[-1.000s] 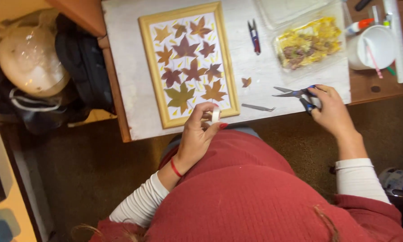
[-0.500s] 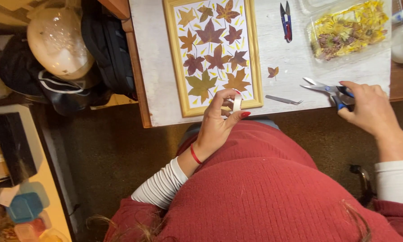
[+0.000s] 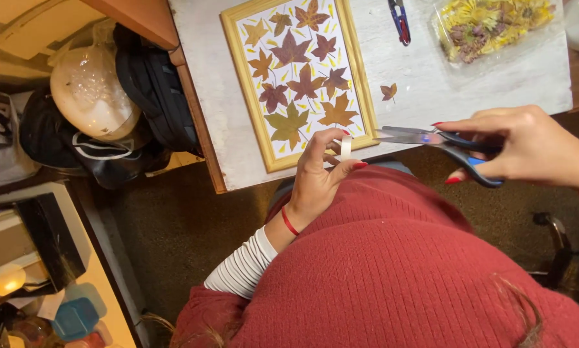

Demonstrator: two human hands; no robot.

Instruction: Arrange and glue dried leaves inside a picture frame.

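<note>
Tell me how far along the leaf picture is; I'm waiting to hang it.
Done: the frame is filled with pressed leaves. In hand: the left hand holds a white strip, the right hand brings scissors toward it. Left: one loose leaf on the table.

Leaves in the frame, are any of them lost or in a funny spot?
One small brown leaf lies alone on the white table top, to the right of the yellow frame, apart from the pressed leaves arranged inside it. Nothing looks spilled or torn.
</note>
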